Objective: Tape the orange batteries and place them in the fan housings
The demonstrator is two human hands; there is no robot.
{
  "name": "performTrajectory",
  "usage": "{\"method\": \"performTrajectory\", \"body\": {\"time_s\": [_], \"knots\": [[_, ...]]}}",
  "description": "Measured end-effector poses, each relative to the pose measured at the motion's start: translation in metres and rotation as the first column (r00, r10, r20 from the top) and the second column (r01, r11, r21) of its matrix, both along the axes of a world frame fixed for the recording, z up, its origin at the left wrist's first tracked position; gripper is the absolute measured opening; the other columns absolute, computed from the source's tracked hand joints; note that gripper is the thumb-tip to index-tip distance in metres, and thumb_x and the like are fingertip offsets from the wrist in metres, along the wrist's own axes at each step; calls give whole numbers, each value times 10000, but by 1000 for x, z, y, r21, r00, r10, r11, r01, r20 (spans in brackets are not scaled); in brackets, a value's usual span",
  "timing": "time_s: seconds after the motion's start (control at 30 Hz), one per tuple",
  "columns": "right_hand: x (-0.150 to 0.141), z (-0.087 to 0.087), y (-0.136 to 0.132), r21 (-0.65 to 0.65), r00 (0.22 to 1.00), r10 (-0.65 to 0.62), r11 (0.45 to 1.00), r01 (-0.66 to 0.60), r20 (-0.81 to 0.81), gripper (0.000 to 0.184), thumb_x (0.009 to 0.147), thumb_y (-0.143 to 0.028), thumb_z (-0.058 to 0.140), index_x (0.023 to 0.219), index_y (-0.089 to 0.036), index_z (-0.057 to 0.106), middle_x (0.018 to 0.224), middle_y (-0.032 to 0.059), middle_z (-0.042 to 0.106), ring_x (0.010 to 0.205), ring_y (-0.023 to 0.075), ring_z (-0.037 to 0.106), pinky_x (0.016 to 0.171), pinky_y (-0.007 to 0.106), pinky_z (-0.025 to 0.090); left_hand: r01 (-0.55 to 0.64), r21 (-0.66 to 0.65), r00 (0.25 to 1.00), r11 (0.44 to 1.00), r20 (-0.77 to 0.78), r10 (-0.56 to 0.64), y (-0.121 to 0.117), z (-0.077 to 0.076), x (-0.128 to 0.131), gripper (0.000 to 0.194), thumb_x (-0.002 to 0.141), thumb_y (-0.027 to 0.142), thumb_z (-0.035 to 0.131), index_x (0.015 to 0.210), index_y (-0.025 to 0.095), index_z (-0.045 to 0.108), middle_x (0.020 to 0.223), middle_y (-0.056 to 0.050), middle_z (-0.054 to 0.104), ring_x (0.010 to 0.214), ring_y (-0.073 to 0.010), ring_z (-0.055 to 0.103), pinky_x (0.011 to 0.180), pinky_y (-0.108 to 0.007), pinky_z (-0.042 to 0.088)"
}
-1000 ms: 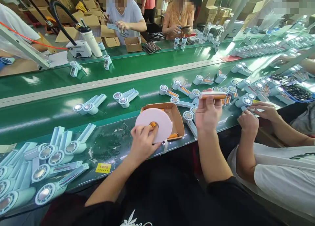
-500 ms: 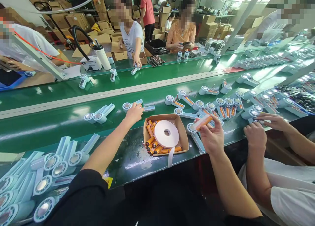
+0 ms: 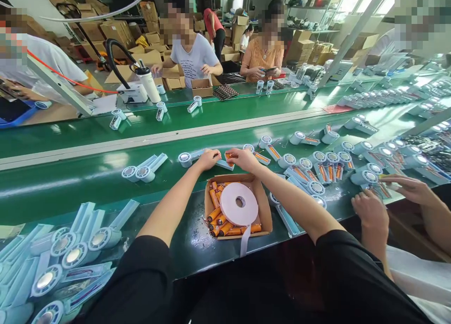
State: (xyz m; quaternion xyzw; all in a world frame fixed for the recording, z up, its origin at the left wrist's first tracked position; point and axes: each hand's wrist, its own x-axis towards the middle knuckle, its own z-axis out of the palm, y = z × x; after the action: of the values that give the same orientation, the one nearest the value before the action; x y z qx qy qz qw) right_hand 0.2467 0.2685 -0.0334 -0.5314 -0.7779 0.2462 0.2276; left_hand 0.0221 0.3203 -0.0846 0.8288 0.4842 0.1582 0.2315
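While left hand curled at blue casing, grip unclear, right hand closed on orange battery.

Fingers of the right grip cover much of an orange battery, and the left grip hides one end of the pale-blue fan handle below it; whether the left fingertips touch it can't be told. The tape roll conceals some batteries in the cardboard box. The right forearm masks part of a fan housing. The left and bottom edges crop the fan pile. Lettering on the white T-shirt is too small to read.
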Motion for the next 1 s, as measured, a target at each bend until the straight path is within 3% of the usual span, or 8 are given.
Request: {"method": "performTrajectory", "body": {"time_s": [0.27, 0.5, 0.67, 0.77, 0.87, 0.93, 1.0], "knots": [[-3, 2, 14, 12, 938, 93, 995, -103, 334, 306, 945, -285, 719, 1242, -247, 785, 1001, 68, 838, 963, 281, 756, 817, 314, 509, -42, -41, 998, 998, 50, 44, 11, -14, 17, 335, 1035, 464, 645, 1192, 173, 697, 1217, -88, 713, 1103, -228, 687, 1005, -473, 578], [5, 11, 12, -8, 861, 112, 992, -125, 496, 301, 1006, -318, 637, 1278, -255, 749, 1038, 67, 832, 955, 266, 753, 773, 299, 495, -65, -80, 996, 995, 48, 69, 20, -16, 27, 325, 1036, 441, 654, 1218, 175, 693, 1235, -91, 711, 1087, -221, 696, 975, -455, 601], [-15, 10, 9, -77, 808, 154, 988, -133, 568, 334, 934, -293, 758, 1266, -255, 772, 1163, 138, 817, 1046, 331, 757, 829, 356, 530, -104, -99, 994, 990, 5, 105, 23, -15, 34, 329, 1033, 429, 661, 1242, 176, 688, 1259, -96, 704, 1104, -227, 694, 976, -459, 605], [-35, 15, 13, -111, 805, 148, 989, -103, 575, 297, 854, -347, 860, 1097, -179, 826, 1165, 205, 805, 1075, 372, 753, 867, 395, 557, -109, -92, 994, 990, -31, 107, 22, -6, 39, 331, 1034, 430, 660, 1246, 177, 686, 1257, -95, 704, 1089, -222, 697, 962, -449, 611], [-41, 35, 15, -114, 833, 128, 990, -78, 539, 283, 779, -325, 924, 1006, -180, 839, 1093, 172, 825, 1035, 339, 769, 888, 374, 570, -103, -53, 993, 993, -58, 100, 19, 14, 45, 349, 1031, 446, 660, 1255, 180, 680, 1263, -94, 699, 1087, -221, 694, 966, -451, 605], [-30, 51, 3, -76, 868, 104, 994, -76, 485, 259, 822, -308, 889, 1063, -231, 836, 1124, 111, 834, 1064, 295, 769, 924, 343, 566, -99, 4, 994, 995, -54, 99, 11, 31, 51, 364, 1038, 457, 632, 1277, 184, 672, 1294, -113, 690, 1136, -248, 675, 1003, -487, 577], [-6, 58, -28, 9, 905, 51, 998, -60, 423, 244, 964, -321, 741, 1193, -264, 805, 1241, 75, 814, 1164, 255, 743, 988, 325, 550, -78, 75, 996, 994, -28, 81, -8, 44, 55, 386, 1055, 456, 565, 1319, 191, 658, 1365, -160, 670, 1257, -309, 614, 1076, -543, 510]]}}
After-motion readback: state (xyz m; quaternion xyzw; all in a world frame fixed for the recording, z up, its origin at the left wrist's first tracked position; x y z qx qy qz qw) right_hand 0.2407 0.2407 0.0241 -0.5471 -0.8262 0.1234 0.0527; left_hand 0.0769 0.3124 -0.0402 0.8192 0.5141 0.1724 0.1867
